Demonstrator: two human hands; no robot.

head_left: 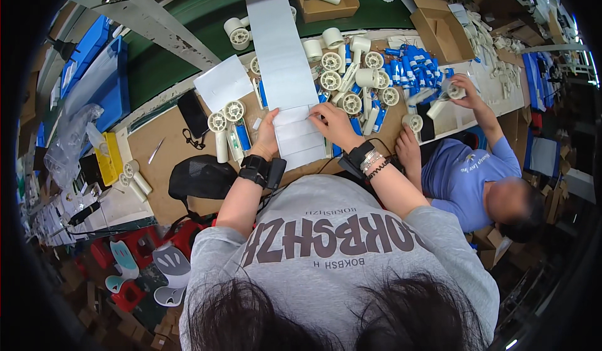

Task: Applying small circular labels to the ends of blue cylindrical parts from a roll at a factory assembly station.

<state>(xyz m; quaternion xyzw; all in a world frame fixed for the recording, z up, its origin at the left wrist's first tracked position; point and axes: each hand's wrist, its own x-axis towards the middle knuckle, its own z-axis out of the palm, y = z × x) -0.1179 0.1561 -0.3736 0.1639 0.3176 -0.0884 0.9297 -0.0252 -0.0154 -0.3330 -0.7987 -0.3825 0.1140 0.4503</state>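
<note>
Left hand's (268, 136) grip holds the left edge of a long white strip (280, 43); right hand's (337, 128) grip is narrow, thumb and fingertips pinched at the strip's right edge. The strip runs from the tabletop's (162, 170) near edge out past its far edge.

Progress: the strip's near end shows cross lines dividing it into panels; the longer far stretch looks plain, so likely only the near part is worked. Whether any panel is detached, can't tell.

White fan housings (332, 62) crowd the tabletop right of the strip, some handles open with blue cells showing, so they look unfinished. Loose blue cells (414, 69) heap toward the far right corner. At the right edge, a co-worker's hand (467, 94) has another housing.
</note>
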